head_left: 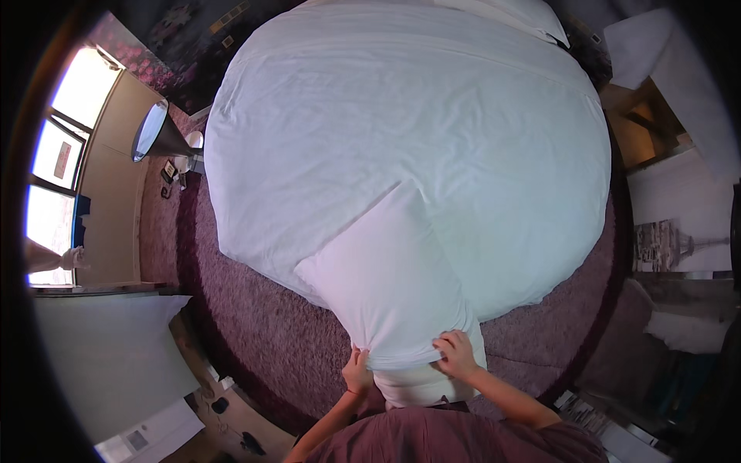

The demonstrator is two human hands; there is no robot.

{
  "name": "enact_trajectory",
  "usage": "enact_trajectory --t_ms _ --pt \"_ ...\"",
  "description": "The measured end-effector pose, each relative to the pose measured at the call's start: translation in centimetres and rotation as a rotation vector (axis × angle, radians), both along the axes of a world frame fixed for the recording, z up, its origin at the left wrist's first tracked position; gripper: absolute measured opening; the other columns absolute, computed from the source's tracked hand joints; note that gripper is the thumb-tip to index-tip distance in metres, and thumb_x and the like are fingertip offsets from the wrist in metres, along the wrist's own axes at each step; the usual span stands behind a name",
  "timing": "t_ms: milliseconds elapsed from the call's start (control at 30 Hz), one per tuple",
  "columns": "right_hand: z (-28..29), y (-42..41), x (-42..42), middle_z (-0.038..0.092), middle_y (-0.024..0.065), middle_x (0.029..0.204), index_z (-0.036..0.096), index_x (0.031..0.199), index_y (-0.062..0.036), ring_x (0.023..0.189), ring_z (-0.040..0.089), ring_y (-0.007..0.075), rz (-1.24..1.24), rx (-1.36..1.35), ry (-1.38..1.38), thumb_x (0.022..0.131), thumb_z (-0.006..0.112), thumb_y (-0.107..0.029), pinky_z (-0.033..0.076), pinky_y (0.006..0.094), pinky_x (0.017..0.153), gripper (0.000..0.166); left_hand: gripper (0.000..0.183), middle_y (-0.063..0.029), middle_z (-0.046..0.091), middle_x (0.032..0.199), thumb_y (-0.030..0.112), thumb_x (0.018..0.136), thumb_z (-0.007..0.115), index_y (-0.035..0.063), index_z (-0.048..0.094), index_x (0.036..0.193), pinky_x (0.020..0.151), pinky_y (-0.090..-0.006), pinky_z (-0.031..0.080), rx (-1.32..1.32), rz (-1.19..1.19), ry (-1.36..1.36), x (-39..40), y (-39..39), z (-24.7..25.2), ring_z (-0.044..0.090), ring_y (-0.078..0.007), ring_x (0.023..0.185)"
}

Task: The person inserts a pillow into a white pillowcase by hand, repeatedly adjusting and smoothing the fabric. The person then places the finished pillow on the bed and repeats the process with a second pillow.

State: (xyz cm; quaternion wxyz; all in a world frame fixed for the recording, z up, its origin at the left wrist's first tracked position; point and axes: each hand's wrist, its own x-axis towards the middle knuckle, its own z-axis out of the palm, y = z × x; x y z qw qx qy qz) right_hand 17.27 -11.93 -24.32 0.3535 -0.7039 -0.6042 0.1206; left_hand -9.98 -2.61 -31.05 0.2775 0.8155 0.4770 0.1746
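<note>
A pillow in a white pillowcase slants from the near edge of the bed toward my body, its far corner resting on the white bedding. My left hand pinches the left side of the pillowcase's open hem. On the right, my right hand grips the same hem with bent fingers. Below the hem the bare end of the pillow sticks out, close against my maroon shirt. Some fingertips are hidden by the fabric.
Purple carpet surrounds the bed. A floor lamp and small items stand left, below bright windows. Another white pillow lies at the bed's far end. A sheet-covered surface is at near left; white cloth hangs at far right.
</note>
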Motion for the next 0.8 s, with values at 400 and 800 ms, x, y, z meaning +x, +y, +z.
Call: enact_trajectory --t_ms 400,800 --pt "-2.0 -3.9 2.4 0.05 0.0086 0.076 0.052 0.073 -0.0069 0.072 0.053 0.0294 0.09 -0.178 -0.167 0.063 0.065 -0.011 0.043 0.0422 0.06 0.016 0.017 -0.0153 0.057 0.104 0.005 0.075 0.058 0.0057 0.055 0.092 0.064 -0.0457 0.05 -0.013 0.152 0.164 -0.1 1.6 -2.6 0.062 -0.0405 0.073" --pt "-21.3 0.4 7.7 0.046 0.0067 0.07 0.048 0.07 -0.0025 0.068 0.049 0.0201 -0.36 -0.346 0.836 0.071 0.065 0.001 0.04 0.0294 0.063 0.018 0.022 -0.0141 0.063 0.104 0.024 0.087 0.061 0.0056 0.054 0.096 0.071 -0.0423 0.05 -0.926 1.091 -0.471 5.0 9.4 -12.7 0.065 -0.0269 0.092"
